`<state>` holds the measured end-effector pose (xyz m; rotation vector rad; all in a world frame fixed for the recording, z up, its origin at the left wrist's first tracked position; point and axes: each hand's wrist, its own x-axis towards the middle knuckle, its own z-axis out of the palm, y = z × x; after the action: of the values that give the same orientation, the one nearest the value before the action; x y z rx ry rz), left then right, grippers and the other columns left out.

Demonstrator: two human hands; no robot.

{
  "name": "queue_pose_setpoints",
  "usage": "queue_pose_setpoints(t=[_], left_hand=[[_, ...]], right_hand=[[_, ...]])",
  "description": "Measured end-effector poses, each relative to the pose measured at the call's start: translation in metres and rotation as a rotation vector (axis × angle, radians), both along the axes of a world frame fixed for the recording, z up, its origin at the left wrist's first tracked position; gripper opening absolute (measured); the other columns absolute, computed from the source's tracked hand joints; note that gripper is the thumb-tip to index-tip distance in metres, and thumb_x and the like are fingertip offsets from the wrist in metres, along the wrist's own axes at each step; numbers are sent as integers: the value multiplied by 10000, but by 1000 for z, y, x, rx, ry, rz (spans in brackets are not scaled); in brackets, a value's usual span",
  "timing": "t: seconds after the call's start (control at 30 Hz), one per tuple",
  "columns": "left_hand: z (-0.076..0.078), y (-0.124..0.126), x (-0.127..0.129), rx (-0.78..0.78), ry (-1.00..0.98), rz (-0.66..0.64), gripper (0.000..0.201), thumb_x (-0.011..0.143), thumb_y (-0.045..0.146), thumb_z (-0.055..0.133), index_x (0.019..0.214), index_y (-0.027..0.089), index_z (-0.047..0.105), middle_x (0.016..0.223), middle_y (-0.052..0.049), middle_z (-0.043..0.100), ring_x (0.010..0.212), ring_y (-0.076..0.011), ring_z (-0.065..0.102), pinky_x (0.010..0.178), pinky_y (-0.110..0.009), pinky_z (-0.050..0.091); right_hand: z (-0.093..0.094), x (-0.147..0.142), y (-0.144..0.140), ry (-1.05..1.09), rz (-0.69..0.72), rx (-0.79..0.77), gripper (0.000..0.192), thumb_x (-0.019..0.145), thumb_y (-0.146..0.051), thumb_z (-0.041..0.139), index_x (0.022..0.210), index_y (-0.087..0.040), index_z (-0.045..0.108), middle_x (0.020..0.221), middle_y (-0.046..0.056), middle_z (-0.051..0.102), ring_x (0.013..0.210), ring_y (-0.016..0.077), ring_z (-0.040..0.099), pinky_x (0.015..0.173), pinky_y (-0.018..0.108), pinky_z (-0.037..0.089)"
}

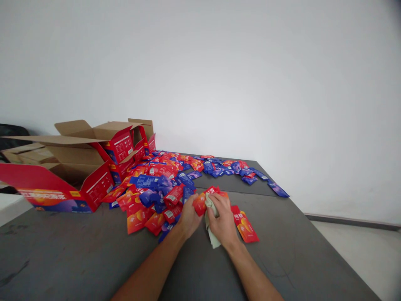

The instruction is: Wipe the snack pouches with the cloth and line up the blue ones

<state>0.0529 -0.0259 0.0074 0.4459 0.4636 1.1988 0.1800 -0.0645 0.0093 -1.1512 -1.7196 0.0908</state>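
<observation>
My left hand (190, 215) is closed on the left end of a red and orange pouch (199, 204), held just above the dark table. In my right hand (223, 219) is a pale green cloth (211, 234), pressed against the pouch's face, with its lower end hanging down. Part of the pouch is hidden behind my right fingers. To the right of that hand, another red pouch (246, 228) lies flat on the table. Left of my left hand is a heap of red pouches (138, 217) and blue pouches (145, 181).
Open red cardboard boxes (97, 186) with raised flaps stand at the left. More blue pouches (216, 169) trail across the back of the dark table (275, 259) to a lone blue pouch (278, 189) by its right edge. A white wall (250, 83) rises behind.
</observation>
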Motion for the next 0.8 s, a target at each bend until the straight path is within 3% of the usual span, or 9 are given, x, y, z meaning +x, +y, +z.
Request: queue_pose_setpoints(t=[0.1, 0.17, 0.3, 0.4, 0.5, 0.6, 0.7, 0.8], left_hand=[[-4, 2, -4, -28, 54, -13, 148, 840, 265, 533, 816, 142, 610, 726, -37, 651, 665, -167, 608, 657, -313, 517], [-7, 3, -5, -19, 71, -9, 129, 821, 260, 544, 776, 149, 592, 678, -16, 622, 624, -153, 582, 628, -300, 504], [-12, 6, -4, 31, 82, 13, 163, 792, 302, 592, 766, 142, 607, 690, -14, 634, 644, -132, 582, 651, -252, 483], [-11, 8, -5, 131, 207, 20, 265, 802, 381, 604, 866, 131, 662, 820, -55, 696, 739, -163, 629, 728, -278, 500], [-7, 10, -10, 324, 532, 103, 384, 850, 397, 565, 1132, 158, 667, 1100, -97, 707, 950, -213, 655, 862, -330, 499], [-7, 14, -17, 596, 1046, 322, 470, 860, 344, 573, 1306, 197, 590, 1335, -99, 613, 1208, -248, 565, 1047, -389, 415], [-14, 21, -26, 787, 1529, 487, 469, 855, 283, 567, 1314, 187, 587, 1402, -120, 557, 1320, -278, 464, 1136, -452, 317], [-24, 28, -33, 773, 1860, 506, 402, 847, 204, 538, 1234, 189, 645, 1406, -139, 544, 1308, -310, 454, 1114, -503, 320]], right_hand=[[-1, 12, 5, 40, -147, 11, 382, 893, -203, 541, 1265, -231, 623, 1273, 106, 602, 1167, 267, 528, 1024, 481, 440], [-3, 14, 6, 29, -151, 8, 383, 890, -202, 546, 1264, -233, 625, 1276, 105, 602, 1166, 268, 530, 1026, 483, 436], [-6, 1, 2, -52, 38, -28, 423, 863, -138, 542, 1263, -250, 625, 1283, 84, 609, 1195, 249, 529, 1045, 452, 428], [-5, -11, -3, -95, 162, -73, 453, 836, -106, 544, 1258, -249, 622, 1278, 72, 618, 1182, 237, 539, 1042, 426, 438], [-1, -10, -3, -82, 142, -120, 425, 827, -114, 545, 1223, -239, 635, 1253, 71, 636, 1167, 235, 557, 1046, 419, 437], [3, 3, 2, -50, -17, -186, 373, 821, -151, 548, 1173, -211, 653, 1204, 83, 660, 1149, 242, 576, 1047, 412, 436], [5, 19, 10, -30, -225, -261, 338, 833, -197, 531, 1145, -184, 661, 1165, 102, 671, 1111, 253, 600, 1026, 399, 445], [3, 31, 17, -60, -355, -366, 337, 833, -223, 530, 1129, -138, 666, 1207, 145, 649, 1146, 264, 593, 1035, 366, 431]])
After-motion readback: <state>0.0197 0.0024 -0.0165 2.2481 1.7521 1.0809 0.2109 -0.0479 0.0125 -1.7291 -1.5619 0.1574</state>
